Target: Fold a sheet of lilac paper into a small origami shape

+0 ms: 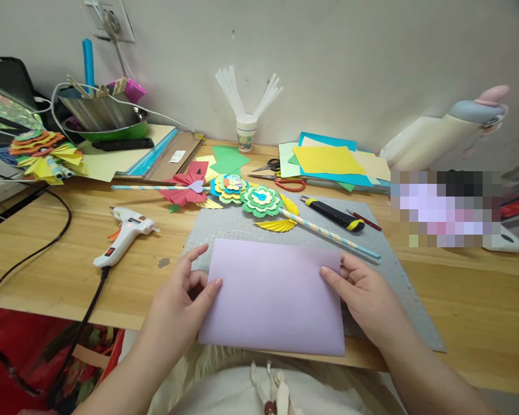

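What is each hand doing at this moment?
Left hand: holding the left edge of the purple sheet.
Right hand: holding its right edge.

Includes one lilac sheet (277,297), one glue gun (125,233), one utility knife (334,214), one cutting mat (384,282), at least two pairs of scissors (294,185).

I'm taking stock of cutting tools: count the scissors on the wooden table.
2. Black-handled metal scissors lie left of the stacked coloured paper; red-handled metal scissors lie just in front of them. More may be hidden.
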A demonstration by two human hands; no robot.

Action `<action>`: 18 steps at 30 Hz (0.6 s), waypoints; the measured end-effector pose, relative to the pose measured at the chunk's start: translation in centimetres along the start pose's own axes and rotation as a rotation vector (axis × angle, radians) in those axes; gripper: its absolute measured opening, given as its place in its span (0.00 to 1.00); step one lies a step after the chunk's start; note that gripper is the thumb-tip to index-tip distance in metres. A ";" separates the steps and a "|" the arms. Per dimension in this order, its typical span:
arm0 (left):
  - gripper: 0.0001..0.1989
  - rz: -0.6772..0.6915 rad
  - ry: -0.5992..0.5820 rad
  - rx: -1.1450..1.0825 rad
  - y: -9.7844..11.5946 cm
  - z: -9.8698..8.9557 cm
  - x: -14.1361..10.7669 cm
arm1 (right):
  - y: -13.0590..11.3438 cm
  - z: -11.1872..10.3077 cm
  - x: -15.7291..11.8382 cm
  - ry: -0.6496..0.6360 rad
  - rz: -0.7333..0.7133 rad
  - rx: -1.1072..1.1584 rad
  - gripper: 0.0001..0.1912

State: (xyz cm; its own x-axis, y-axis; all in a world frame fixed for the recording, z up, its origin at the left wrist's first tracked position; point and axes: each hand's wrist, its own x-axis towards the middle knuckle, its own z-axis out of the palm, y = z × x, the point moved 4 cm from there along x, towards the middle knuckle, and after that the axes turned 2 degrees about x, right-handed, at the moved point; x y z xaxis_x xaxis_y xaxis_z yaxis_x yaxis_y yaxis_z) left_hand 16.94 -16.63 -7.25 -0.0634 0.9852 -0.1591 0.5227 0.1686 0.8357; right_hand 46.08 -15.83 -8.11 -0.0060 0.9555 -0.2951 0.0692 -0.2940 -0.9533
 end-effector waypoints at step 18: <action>0.19 1.064 0.057 0.667 2.4 4.4 -5.4 | -0.1 0.0 2.8 0.050 -0.039 -0.080 0.18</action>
State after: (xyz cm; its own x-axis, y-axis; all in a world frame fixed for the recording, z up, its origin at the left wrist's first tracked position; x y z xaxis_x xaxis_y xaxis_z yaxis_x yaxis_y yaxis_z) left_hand 22.29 -21.73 -6.71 0.6252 0.6259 0.4662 0.6632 -0.7410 0.1054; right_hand 46.00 -13.11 -8.80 0.0391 0.9669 -0.2522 0.1494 -0.2552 -0.9553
